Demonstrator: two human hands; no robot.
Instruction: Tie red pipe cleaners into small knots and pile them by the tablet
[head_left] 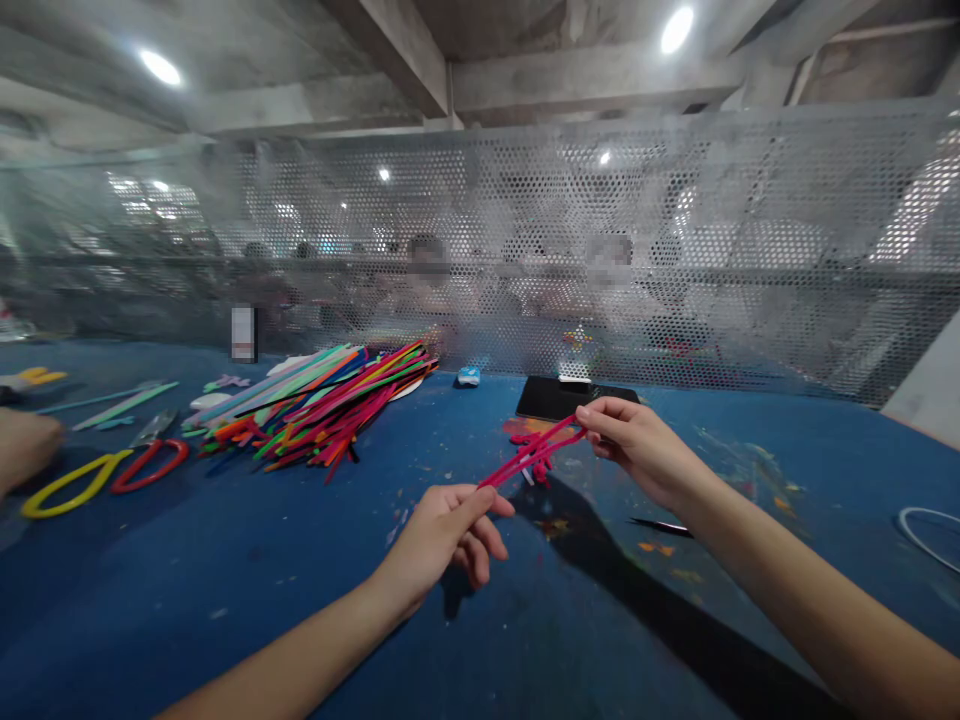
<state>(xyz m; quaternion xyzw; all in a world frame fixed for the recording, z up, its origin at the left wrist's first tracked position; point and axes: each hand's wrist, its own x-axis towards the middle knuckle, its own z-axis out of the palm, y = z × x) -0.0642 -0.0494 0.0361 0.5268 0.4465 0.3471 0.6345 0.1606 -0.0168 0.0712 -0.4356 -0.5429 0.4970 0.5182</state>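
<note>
A folded red-pink pipe cleaner [529, 455] stretches between my two hands above the blue table. My left hand [448, 540] pinches its lower left end between thumb and index finger, the other fingers loosely curled. At the upper right end, my right hand [626, 440] pinches it with thumb and fingertips. Partly hidden behind the strand, a small cluster of red twisted pieces [541, 472] lies on the table.
A pile of multicoloured pipe cleaners [322, 400] lies back left, near scissors with yellow and red handles [150, 466]. Another person's hand [28, 448] is at the far left. A black phone [541, 398], dark pointed tool [660, 526] and perforated screen [495, 200] are also visible.
</note>
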